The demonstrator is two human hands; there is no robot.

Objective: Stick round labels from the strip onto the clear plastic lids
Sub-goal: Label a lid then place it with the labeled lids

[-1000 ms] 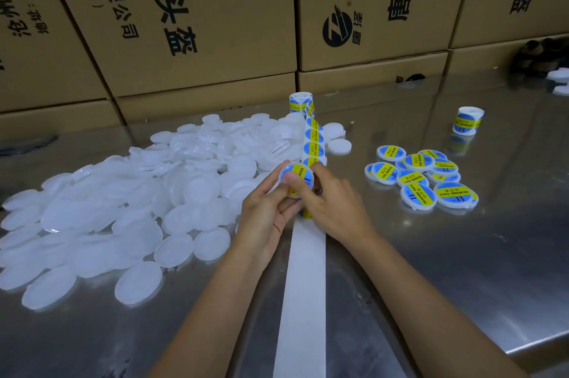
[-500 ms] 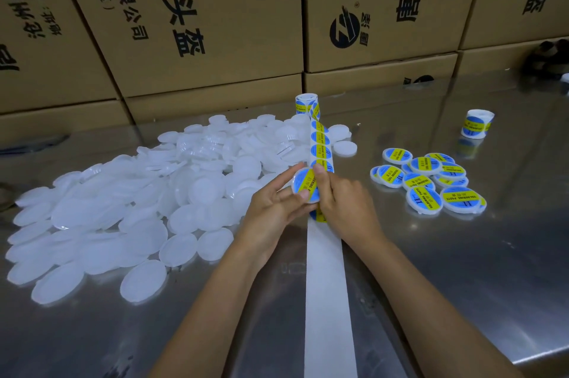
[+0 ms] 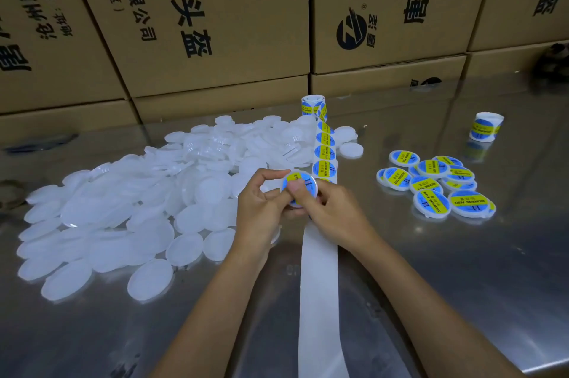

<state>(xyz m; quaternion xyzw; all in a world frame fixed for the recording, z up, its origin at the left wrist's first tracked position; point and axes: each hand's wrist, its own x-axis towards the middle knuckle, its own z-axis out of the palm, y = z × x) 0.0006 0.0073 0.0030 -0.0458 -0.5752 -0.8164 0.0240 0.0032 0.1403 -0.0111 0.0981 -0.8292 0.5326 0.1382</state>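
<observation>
Both hands, left hand (image 3: 261, 211) and right hand (image 3: 334, 214), pinched one labelled lid (image 3: 303, 185); finished lids (image 3: 434, 183) lay rightward, nearer the right hand.

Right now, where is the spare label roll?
In the head view the spare label roll stands upright at the far right of the steel table, apart from everything, beyond the cluster of labelled lids and near the cardboard boxes.

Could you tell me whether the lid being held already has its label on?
On. A blue and yellow label covers the lid, which both hands, left and right, pinch.
</observation>
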